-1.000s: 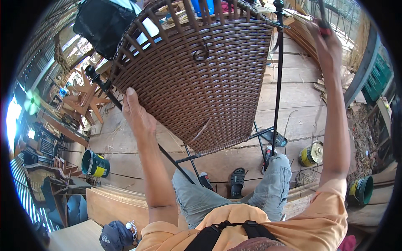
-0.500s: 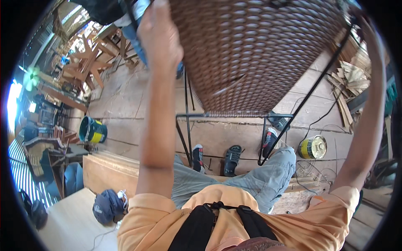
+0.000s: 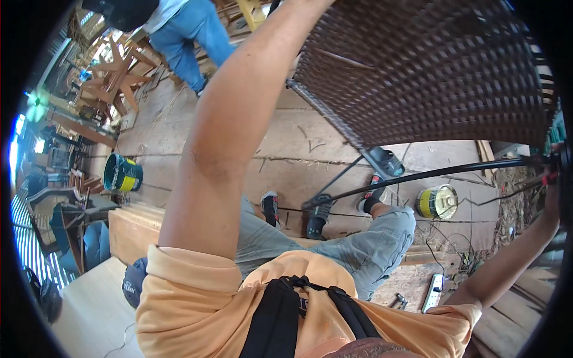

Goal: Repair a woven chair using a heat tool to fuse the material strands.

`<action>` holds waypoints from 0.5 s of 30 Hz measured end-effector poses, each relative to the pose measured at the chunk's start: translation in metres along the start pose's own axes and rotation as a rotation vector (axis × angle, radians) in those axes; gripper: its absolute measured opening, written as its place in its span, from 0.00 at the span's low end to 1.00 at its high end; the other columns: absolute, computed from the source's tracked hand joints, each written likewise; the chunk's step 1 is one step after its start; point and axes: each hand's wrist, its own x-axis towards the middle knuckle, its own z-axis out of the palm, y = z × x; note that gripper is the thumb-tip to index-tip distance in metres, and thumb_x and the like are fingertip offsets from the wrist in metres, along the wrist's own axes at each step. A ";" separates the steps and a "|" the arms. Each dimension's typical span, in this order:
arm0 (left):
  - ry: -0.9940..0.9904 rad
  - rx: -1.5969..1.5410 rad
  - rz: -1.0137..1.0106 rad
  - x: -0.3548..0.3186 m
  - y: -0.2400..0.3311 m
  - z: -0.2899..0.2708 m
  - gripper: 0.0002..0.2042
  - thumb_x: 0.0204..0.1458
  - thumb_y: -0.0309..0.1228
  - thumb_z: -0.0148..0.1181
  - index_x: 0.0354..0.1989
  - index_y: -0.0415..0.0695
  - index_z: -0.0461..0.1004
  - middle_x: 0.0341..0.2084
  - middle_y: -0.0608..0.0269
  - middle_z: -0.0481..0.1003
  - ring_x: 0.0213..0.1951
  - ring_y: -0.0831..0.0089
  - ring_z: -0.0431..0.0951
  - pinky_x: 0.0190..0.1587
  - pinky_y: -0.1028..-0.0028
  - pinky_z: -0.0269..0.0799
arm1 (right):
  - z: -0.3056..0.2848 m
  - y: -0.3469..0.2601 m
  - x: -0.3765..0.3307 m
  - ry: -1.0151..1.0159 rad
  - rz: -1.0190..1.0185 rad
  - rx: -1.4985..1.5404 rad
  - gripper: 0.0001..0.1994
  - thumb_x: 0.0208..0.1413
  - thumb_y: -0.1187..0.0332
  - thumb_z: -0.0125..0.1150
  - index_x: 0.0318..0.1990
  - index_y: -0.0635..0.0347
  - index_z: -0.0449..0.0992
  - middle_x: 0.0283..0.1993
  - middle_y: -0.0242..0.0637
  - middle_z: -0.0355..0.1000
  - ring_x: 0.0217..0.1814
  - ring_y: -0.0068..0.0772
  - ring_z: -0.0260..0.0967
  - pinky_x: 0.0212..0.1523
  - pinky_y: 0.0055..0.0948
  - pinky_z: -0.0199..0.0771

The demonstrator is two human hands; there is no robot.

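A brown woven wicker chair (image 3: pixel 418 77) on a thin black metal frame (image 3: pixel 430 176) is held up in front of me, tilted, its lower legs angled over the floor. My left arm reaches up across the weave's left side and out at the top edge, so my left hand is out of sight. At the far right rim my right hand (image 3: pixel 553 179) is closed around the end of a black frame tube, with something small and red beside it; the fingers are partly in shadow.
Two tins stand on the plank floor, a green bucket (image 3: pixel 123 173) at left and a yellow tin (image 3: pixel 437 201) at right. A person in blue jeans (image 3: pixel 194 39) stands at upper left near wooden furniture parts (image 3: pixel 116 77). Loose slippers (image 3: pixel 320 218), cables and a power strip (image 3: pixel 433 292) lie about.
The chair has turned and swung to the right. My left arm has moved up and right, past the top edge; my right hand has come lower along the right side.
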 end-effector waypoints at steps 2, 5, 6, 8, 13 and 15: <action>0.126 -0.144 0.267 0.018 -0.035 0.018 0.23 0.63 0.40 0.35 0.35 0.27 0.68 0.22 0.33 0.70 0.29 0.35 0.72 0.32 0.54 0.66 | -0.091 0.104 0.048 -0.520 -0.057 0.085 0.14 0.59 0.58 0.55 0.44 0.58 0.73 0.38 0.28 0.69 0.37 0.13 0.61 0.33 0.15 0.59; -0.183 0.275 0.144 0.016 -0.066 0.033 0.14 0.60 0.30 0.36 0.47 0.33 0.63 0.25 0.36 0.72 0.28 0.40 0.74 0.26 0.54 0.66 | -0.039 0.034 0.009 -0.294 0.174 -0.004 0.16 0.57 0.53 0.57 0.34 0.60 0.73 0.24 0.24 0.67 0.22 0.15 0.60 0.23 0.16 0.56; -0.211 0.365 0.134 0.036 -0.105 0.025 0.13 0.60 0.29 0.36 0.46 0.33 0.63 0.25 0.36 0.72 0.28 0.43 0.74 0.25 0.54 0.66 | -0.030 0.014 0.011 -0.356 0.267 0.015 0.16 0.55 0.53 0.59 0.29 0.57 0.73 0.19 0.22 0.65 0.18 0.11 0.57 0.18 0.15 0.51; -0.317 0.350 0.174 0.048 -0.140 0.034 0.15 0.60 0.30 0.34 0.45 0.33 0.64 0.30 0.39 0.73 0.27 0.44 0.74 0.24 0.57 0.68 | -0.009 0.020 0.021 -0.279 0.145 0.070 0.17 0.54 0.51 0.59 0.25 0.55 0.72 0.16 0.21 0.63 0.15 0.11 0.55 0.15 0.15 0.47; -0.693 -0.737 -0.585 0.073 -0.177 0.032 0.18 0.58 0.43 0.50 0.43 0.38 0.71 0.33 0.56 0.75 0.39 0.68 0.76 0.40 0.70 0.69 | 0.029 -0.037 0.036 -0.209 -0.017 0.137 0.20 0.51 0.48 0.62 0.28 0.59 0.74 0.18 0.22 0.64 0.16 0.11 0.56 0.17 0.14 0.49; -0.994 -1.074 -0.452 0.111 -0.193 0.003 0.21 0.57 0.46 0.49 0.42 0.37 0.71 0.31 0.54 0.75 0.38 0.65 0.77 0.39 0.70 0.69 | 0.051 -0.081 0.034 -0.218 -0.182 0.178 0.22 0.52 0.47 0.60 0.33 0.62 0.76 0.19 0.25 0.67 0.17 0.13 0.60 0.17 0.15 0.54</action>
